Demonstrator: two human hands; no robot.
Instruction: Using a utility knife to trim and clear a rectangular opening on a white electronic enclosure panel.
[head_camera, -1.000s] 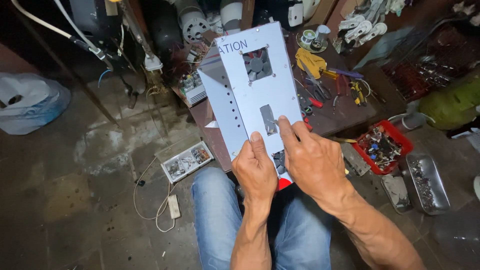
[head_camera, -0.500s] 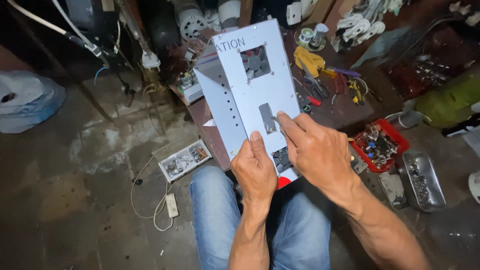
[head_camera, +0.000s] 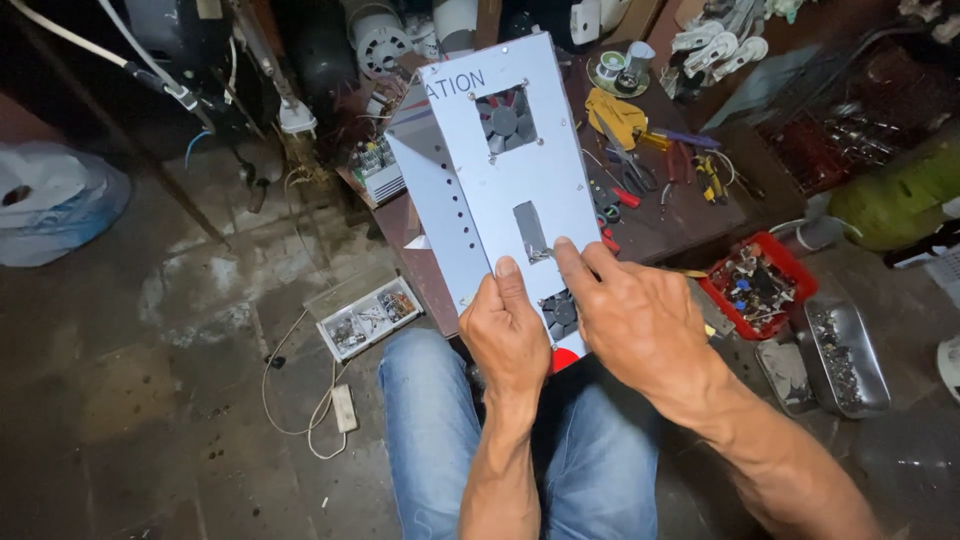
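Since our left hand pinches only the grey metal casing's lower edge, it could tip. Our right hand presses spread fingertips near the taped slot, risking a slip.

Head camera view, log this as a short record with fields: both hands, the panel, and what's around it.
Left hand: grips the lower edge of the pale grey sheet-metal casing.
Right hand: fingertips on the casing's face beside a dark rectangular slot.
Casing: propped on the lap, fan visible through a square cutout.
Nearby: red plastic parts tray on the floor.

A cluttered repair workshop: pliers on a low table, a red parts tray, stained concrete floor
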